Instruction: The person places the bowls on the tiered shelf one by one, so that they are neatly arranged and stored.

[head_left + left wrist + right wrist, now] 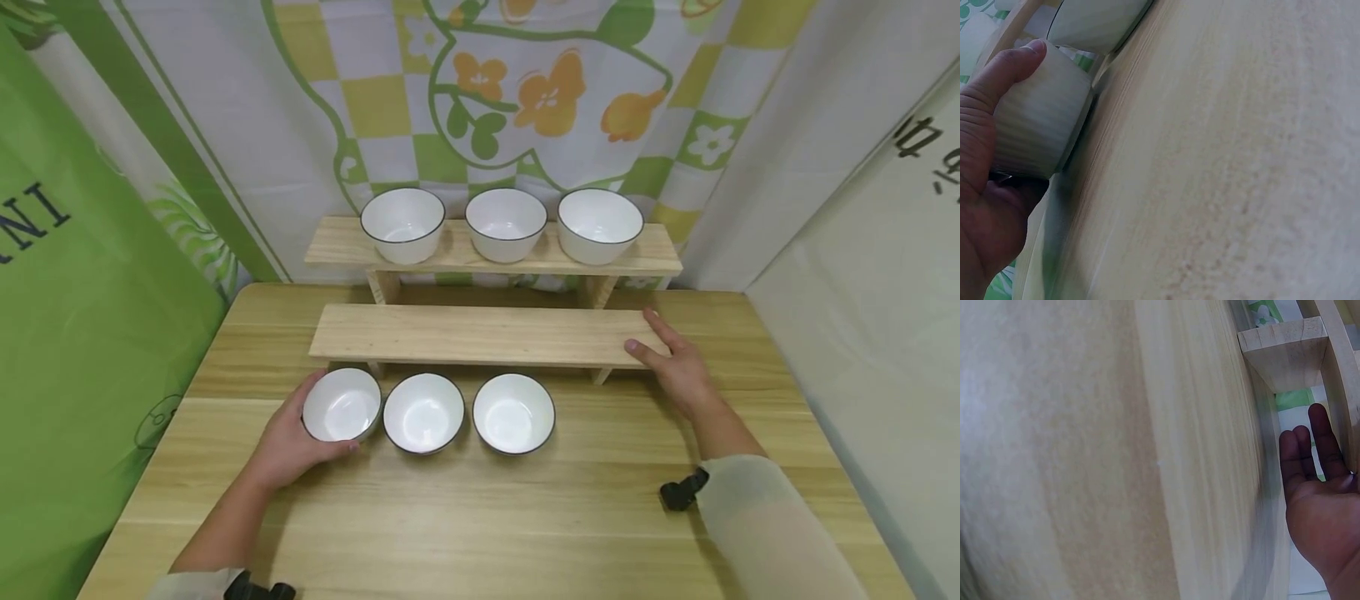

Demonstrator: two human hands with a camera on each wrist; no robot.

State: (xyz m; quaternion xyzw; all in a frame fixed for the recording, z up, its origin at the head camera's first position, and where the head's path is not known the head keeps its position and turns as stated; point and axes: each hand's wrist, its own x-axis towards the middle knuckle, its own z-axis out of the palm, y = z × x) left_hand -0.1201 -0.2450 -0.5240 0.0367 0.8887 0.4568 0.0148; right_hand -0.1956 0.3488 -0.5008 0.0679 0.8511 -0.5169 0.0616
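Note:
In the head view my left hand (288,437) grips the leftmost front bowl (342,406), white with a dark rim, its thumb on the near side. The left wrist view shows the ribbed outer wall of that bowl (1047,115) within the hand (991,156). Two matching bowls, a middle one (424,414) and a right one (513,415), stand in line beside it. My right hand (684,371) rests at the right end of the lower wooden shelf (480,335), thumb and a finger on top. Below the board, the right wrist view shows straight fingers (1329,447).
Three similar bowls, left (402,227), middle (506,225) and right (600,227), stand on the upper shelf (330,242). Both shelves have wooden supports on a wood-grain table (480,525). A patterned curtain (375,108) hangs behind; a green cloth (90,333) borders the left.

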